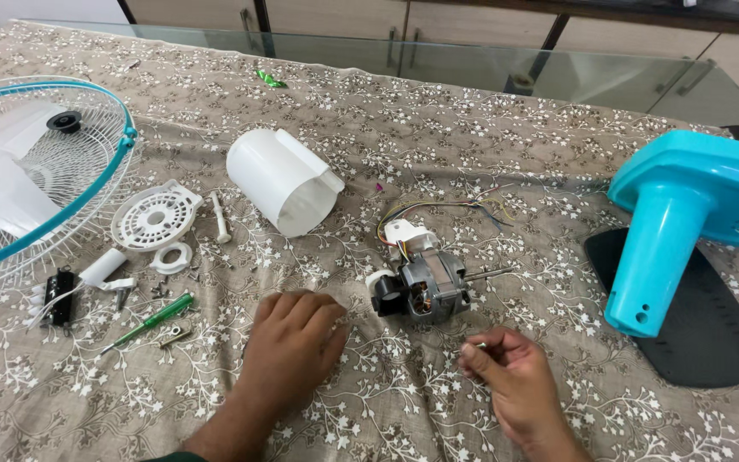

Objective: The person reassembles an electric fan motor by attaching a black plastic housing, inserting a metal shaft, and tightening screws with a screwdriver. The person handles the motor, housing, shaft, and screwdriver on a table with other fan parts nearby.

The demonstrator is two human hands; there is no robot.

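Fan teardown, motor stage: the fan motor (425,287) lies on the desk (472,145), at 12 o'clock between both hands. Left hand (292,342) rests flat, fingers together; right hand (506,368) pinches a small part, likely a screw needing setting aside.

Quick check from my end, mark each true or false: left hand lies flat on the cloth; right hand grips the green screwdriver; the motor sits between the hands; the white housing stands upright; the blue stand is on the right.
1. The left hand lies palm down on the cloth. True.
2. The right hand grips the green screwdriver. False: the screwdriver lies left of the left hand; the right hand pinches something small.
3. The motor sits between the hands. True, just beyond them.
4. The white housing stands upright. False: it lies on its side.
5. The blue stand is on the right. True.
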